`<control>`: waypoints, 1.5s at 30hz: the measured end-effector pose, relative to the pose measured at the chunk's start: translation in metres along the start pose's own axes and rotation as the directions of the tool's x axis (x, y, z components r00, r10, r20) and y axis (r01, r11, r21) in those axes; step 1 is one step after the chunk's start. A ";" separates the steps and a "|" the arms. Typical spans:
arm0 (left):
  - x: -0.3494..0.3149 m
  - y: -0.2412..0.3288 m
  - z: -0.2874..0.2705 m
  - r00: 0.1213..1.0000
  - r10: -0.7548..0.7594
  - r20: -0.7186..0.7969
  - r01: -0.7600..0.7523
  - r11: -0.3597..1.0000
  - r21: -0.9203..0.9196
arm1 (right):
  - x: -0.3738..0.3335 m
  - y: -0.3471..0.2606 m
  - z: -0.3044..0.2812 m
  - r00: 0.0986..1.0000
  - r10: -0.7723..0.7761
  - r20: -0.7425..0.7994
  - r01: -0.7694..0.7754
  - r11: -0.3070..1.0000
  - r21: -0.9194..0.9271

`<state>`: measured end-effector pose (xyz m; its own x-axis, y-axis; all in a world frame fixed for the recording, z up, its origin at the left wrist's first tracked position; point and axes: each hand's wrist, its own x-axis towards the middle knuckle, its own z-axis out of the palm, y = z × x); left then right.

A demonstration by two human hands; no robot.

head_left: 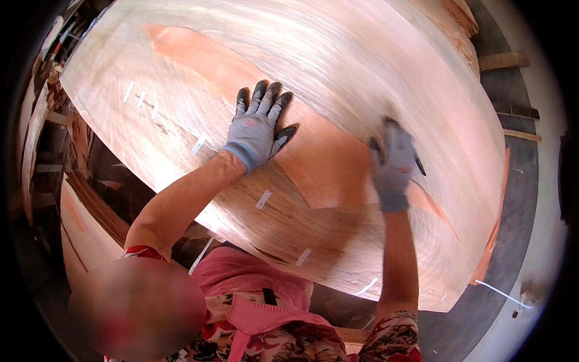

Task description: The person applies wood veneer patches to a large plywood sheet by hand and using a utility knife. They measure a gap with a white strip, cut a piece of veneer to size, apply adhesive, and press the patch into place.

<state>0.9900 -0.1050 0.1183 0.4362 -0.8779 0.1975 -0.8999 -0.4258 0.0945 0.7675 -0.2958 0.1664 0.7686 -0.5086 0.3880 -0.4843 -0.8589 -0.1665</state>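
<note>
A large sheet of pale wood veneer (422,96) spreads under both hands, with a long orange-brown strip of veneer (325,157) running diagonally across it. My left hand (256,123), in a grey glove with dark fingertips, lies flat with fingers spread at the strip's edge. Over the strip's right part is my right hand (395,160), in a matching glove and smeared by motion. A thin dark tool (420,166) juts out beside that hand, which seems closed around it; the tool's kind is hidden. Short white tape pieces (263,200) stick to the sheet's near side.
More veneer sheets (84,241) lean at the left beside dark gaps. Wooden bars (503,61) stick out at the far right, near a pale wall (543,181). A white cord (506,294) runs from the sheet's right corner. A blurred round shape (139,308) covers the lower left.
</note>
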 end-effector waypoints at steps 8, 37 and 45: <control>0.005 -0.014 -0.006 0.993 -0.091 -0.073 0.066 0.955 -0.290 | 0.052 -0.105 0.098 0.970 -0.234 0.069 0.224 0.966 0.127; -0.340 -0.130 -0.097 0.220 0.437 0.872 0.752 0.493 -0.437 | 0.060 -0.091 0.122 0.932 -0.357 0.055 0.357 0.934 0.017; -0.319 -0.208 -0.111 0.217 0.362 0.907 0.935 0.191 -0.300 | 0.063 -0.079 0.121 0.891 -0.451 0.047 0.452 0.892 -0.013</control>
<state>1.0375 0.2882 0.1442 -0.2297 -0.5431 -0.8076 0.2353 -0.8362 0.4954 0.9046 -0.2670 0.0941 0.9233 -0.0685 0.3779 -0.0896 -0.9952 0.0385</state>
